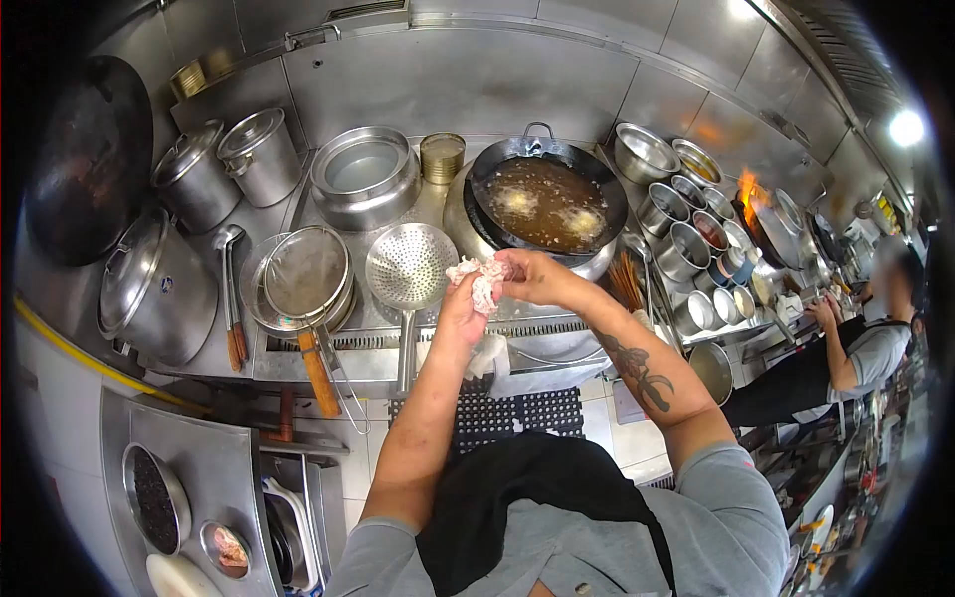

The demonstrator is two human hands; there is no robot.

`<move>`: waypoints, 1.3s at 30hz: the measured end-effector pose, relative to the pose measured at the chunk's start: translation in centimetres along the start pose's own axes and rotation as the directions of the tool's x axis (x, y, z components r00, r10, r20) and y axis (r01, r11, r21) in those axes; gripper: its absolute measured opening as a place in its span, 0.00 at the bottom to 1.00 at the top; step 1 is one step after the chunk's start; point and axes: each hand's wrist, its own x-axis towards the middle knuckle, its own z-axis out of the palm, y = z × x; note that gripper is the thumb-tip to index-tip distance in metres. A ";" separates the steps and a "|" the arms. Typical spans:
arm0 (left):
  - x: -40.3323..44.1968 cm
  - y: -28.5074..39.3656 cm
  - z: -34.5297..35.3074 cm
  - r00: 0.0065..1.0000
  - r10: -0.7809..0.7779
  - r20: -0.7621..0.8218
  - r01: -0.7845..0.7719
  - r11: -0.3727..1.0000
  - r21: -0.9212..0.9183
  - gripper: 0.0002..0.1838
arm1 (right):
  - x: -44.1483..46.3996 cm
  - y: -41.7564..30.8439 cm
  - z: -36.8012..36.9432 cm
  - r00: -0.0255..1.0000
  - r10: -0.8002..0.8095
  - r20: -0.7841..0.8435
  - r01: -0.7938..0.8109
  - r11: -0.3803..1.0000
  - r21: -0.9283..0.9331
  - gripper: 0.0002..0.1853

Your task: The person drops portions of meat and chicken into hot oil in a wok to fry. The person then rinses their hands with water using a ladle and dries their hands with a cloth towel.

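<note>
A pale pinkish, crumbly-coated piece of meat [485,284] is pinched between my two hands, in front of the wok. My left hand [460,316] is closed round its lower left side. From the right, the bent fingers of my right hand [537,276] grip its other side. Beyond them, a black wok [542,239] holds bubbling brown oil, with two pale yellow frothing patches of frying food [517,203] in it. Just left of my hands lies a perforated metal skimmer [408,267], its handle toward me.
Round mesh strainers [306,271] and lidded pots [159,289] stand at the left. A wide steel pot [364,204] and a tin can [442,159] sit behind. Several metal containers [683,251] crowd the right. Flames [751,194] rise at another wok, near a co-worker [846,363].
</note>
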 end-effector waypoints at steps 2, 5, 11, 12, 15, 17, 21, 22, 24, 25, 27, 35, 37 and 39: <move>-0.4 0.4 0.0 0.997 -0.063 0.053 0.059 0.996 0.062 0.09 | -0.3 0.0 -0.8 0.998 0.025 0.049 -0.018 0.990 -0.137 0.10; -1.3 1.0 1.3 0.978 -0.162 0.128 0.141 0.977 0.159 0.10 | 0.1 -0.1 -1.9 0.992 0.105 0.064 -0.085 0.961 -0.262 0.08; -1.3 0.6 2.1 0.991 -0.084 0.102 0.049 0.951 0.306 0.14 | -0.2 0.7 -3.3 0.945 0.317 -0.085 -0.313 0.948 0.051 0.05; -1.2 0.6 2.1 0.990 -0.078 0.113 0.041 0.953 0.302 0.15 | -0.3 0.5 -3.1 0.945 0.315 -0.086 -0.311 0.949 0.051 0.05; -0.9 0.7 2.1 0.992 -0.060 0.110 0.033 0.971 0.235 0.16 | -0.4 -0.1 -2.8 0.948 0.275 -0.163 -0.222 0.933 0.283 0.04; -0.7 0.5 2.0 0.992 -0.057 0.115 0.031 0.975 0.218 0.16 | -0.3 -0.2 -2.8 0.922 0.331 -0.199 -0.233 0.888 0.396 0.03; 0.1 0.5 1.7 0.975 -0.096 0.202 0.064 0.985 0.159 0.15 | -0.2 -0.4 -2.7 0.914 0.343 -0.219 -0.199 0.846 0.495 0.03; -0.1 0.6 2.2 0.975 -0.094 0.202 0.062 0.986 0.158 0.15 | -0.2 -0.1 -2.7 0.924 0.330 -0.192 -0.196 0.842 0.503 0.03; -0.6 0.7 3.5 0.955 -0.174 0.241 0.118 0.966 0.230 0.13 | 0.0 0.3 -2.5 0.935 0.316 -0.162 -0.194 0.837 0.512 0.04; -0.5 0.4 3.6 0.955 -0.173 0.240 0.118 0.966 0.229 0.13 | 0.1 0.4 -2.5 0.952 0.277 -0.129 -0.198 0.881 0.429 0.04; -0.1 -0.2 3.3 0.974 -0.131 0.186 0.069 0.950 0.306 0.12 | 0.2 0.4 -2.6 0.966 0.241 -0.091 -0.197 0.919 0.343 0.04; 2.0 -0.7 0.0 0.994 -0.089 0.069 0.075 0.980 0.184 0.12 | 0.3 -1.7 -4.1 0.925 0.259 -0.277 -0.169 0.936 0.309 0.04; 1.9 -0.6 0.0 0.994 -0.090 0.061 0.079 0.983 0.163 0.12 | 0.1 -2.2 -4.4 0.936 0.269 -0.225 -0.138 0.872 0.469 0.06; 1.3 -0.4 0.5 0.989 -0.110 0.094 0.090 0.976 0.199 0.13 | -0.2 -2.6 -4.4 0.940 0.292 -0.177 -0.161 0.838 0.522 0.05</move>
